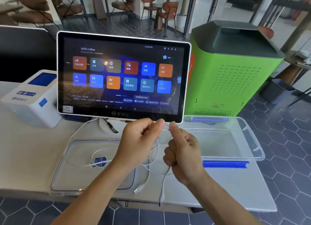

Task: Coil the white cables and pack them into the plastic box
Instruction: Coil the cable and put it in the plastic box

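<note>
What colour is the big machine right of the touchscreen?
Bright green body with a dark grey top, seen in the head view.

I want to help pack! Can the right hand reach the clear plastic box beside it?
Probably yes: the clear plastic box sits open just beside the right hand, with nothing between them, though that hand grips the thin white cable.

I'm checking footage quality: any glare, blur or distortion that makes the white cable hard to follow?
Head view: wide-angle bending curves the touchscreen frame; reflections and a glare spot sit on its glass. The white cable is thin and pale against the light counter, faint between the left hand and right hand. Daylight is soft; the background chairs are slightly blurred.
</note>
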